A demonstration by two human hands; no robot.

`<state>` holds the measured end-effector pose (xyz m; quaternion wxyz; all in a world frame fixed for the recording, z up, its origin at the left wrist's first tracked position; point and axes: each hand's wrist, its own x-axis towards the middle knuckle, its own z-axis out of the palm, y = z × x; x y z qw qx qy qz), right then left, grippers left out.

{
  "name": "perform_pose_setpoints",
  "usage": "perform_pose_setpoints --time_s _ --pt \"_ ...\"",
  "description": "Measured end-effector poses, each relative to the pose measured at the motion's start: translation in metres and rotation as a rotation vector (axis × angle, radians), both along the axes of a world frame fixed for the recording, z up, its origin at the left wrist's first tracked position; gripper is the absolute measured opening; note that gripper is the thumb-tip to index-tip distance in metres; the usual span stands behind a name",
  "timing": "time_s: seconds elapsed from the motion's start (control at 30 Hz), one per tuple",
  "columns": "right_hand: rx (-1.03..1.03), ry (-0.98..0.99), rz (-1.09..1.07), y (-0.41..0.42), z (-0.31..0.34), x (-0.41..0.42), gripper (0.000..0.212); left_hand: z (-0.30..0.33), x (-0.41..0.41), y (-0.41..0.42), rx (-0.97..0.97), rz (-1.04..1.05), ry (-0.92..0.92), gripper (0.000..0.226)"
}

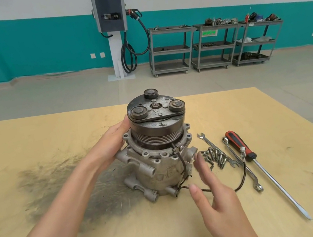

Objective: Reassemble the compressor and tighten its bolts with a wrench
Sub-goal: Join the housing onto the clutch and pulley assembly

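Grey metal compressor upright mid-table, dark pulley end up, black wire trailing from its base, loose bolts heaped just to its right, two wrenches lying beside the bolts

A tan wooden tabletop with a dark greasy smear at 8 o'clock. A metal compressor stands upright at its centre. At 3 o'clock lie a cluster of bolts, two wrenches, and a red-handled screwdriver pointing toward 5 o'clock.
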<state>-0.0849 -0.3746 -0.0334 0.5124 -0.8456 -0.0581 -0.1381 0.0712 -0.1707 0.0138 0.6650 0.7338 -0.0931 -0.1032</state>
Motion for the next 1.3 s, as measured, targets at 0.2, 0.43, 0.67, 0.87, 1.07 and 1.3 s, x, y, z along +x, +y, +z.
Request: perform_pose_setpoints --time_s 0.2,0.43,0.67,0.87,1.07,1.3 --pt "0.222 -0.016 -0.038 -0.035 0.009 0.042 0.053 -0.014 -0.015 0.005 -0.063 0.122 -0.082 0.059" --pt "0.336 0.256 0.095 -0.024 0.003 0.105 0.066 -0.054 -0.081 -0.004 0.077 0.292 -0.063 0.082" --pt "0.330 0.237 -0.049 -0.006 -0.001 0.106 0.076 -0.053 -0.089 -0.057 -0.102 0.403 0.114 0.088" --pt "0.308 0.225 -0.071 0.003 -0.008 0.082 0.110 -0.051 -0.071 -0.049 -0.324 0.456 0.144 0.061" --pt "0.325 0.174 0.000 0.033 -0.008 0.052 0.077 -0.046 -0.051 -0.027 -0.420 0.392 0.121 0.049" --pt "0.323 0.295 0.035 0.021 -0.001 0.045 0.086 -0.044 -0.050 -0.013 -0.396 0.288 0.091 0.043"
